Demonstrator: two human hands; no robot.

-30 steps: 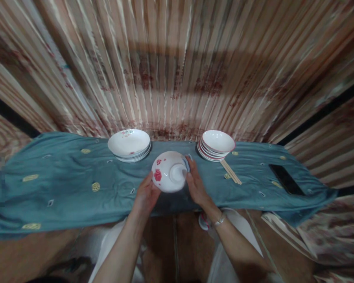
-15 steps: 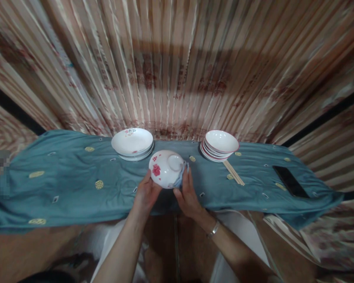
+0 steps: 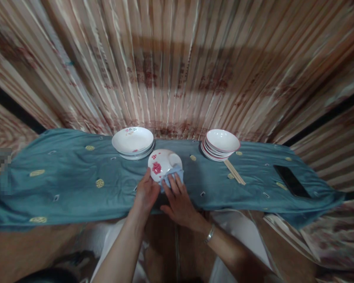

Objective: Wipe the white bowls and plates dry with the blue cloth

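Note:
A white bowl (image 3: 163, 158) with red flowers is tilted, its underside and foot ring facing up, above the front of the table. My left hand (image 3: 147, 190) grips its left rim, thumb on the outer side and the other fingers hidden beneath. A light blue cloth (image 3: 179, 173) lies against the bowl's near right side. My right hand (image 3: 178, 198) presses that cloth to the bowl with its fingers laid over it; the thumb stands apart below.
A stack of white plates (image 3: 132, 141) stands back left, and a stack of red-rimmed bowls (image 3: 222, 141) back right. Chopsticks (image 3: 235, 173) lie before the bowls. A black phone (image 3: 291, 181) rests farther right on the green tablecloth (image 3: 73, 173). A pleated curtain (image 3: 177, 70) hangs behind.
My right hand has slid the cloth from the bowl's right edge leftward and nearer to me along its outer side. My left hand and the bowl have barely moved.

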